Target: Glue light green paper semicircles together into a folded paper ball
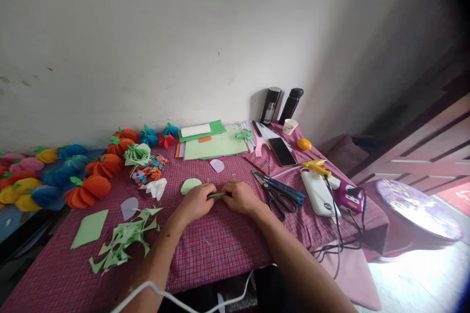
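My left hand [199,201] and my right hand [239,197] meet over the middle of the table, both closed on a small piece of light green paper [218,195]. The fingers cover most of that paper, so its full shape is hidden. Just behind my left hand lies a stack of rounded light green paper pieces [190,185]. A pale purple rounded paper piece [217,165] rests farther back. To the right of my right hand are black-handled scissors [281,198] and a blue utility knife [284,188], lying close together.
Light green scraps [127,239] and a square green paper stack [90,228] lie left. Several folded-paper pumpkins [88,190] crowd the far left. A phone [282,151], a paper cup [290,126], a yellow glue gun [316,167], a white power bank [320,192] and corded purple socket [350,197] stand right.
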`<state>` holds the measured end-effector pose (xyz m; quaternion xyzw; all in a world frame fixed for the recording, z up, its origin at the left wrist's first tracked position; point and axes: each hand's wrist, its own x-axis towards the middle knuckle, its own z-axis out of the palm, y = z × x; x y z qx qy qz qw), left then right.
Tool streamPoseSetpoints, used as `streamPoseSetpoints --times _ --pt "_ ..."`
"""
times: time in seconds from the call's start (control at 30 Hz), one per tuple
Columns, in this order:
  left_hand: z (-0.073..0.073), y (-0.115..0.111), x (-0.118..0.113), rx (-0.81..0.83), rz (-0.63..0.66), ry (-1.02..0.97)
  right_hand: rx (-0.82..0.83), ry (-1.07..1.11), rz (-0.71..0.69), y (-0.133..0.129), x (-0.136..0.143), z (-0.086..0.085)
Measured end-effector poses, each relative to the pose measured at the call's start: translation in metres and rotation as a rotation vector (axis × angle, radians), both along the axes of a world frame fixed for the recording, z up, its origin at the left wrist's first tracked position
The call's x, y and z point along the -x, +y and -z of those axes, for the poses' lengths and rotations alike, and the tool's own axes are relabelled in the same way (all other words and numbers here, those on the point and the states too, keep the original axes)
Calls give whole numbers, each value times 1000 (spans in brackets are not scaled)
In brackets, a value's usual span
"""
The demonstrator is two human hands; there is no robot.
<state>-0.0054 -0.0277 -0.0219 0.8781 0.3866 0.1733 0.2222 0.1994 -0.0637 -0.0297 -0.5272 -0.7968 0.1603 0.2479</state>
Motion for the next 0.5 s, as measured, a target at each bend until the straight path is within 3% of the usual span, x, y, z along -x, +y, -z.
streamPoseSetpoints --times 0.17,0.27,0.33,0.4,0.5 --pt "2 3 0 9 -9 -4 38 41 -14 -2 5 -2" --pt "3 3 0 32 -32 -19 -4 192 54 -4 -19 -13" --pt "3 2 0 37 -30 -37 -85 183 219 -5 -60 -27" --pt "5 2 0 37 -25 -57 -113 6 467 -6 -116 -43" --pt "7 2 -1 39 -35 -64 57 -413 782 -9 -198 -62"
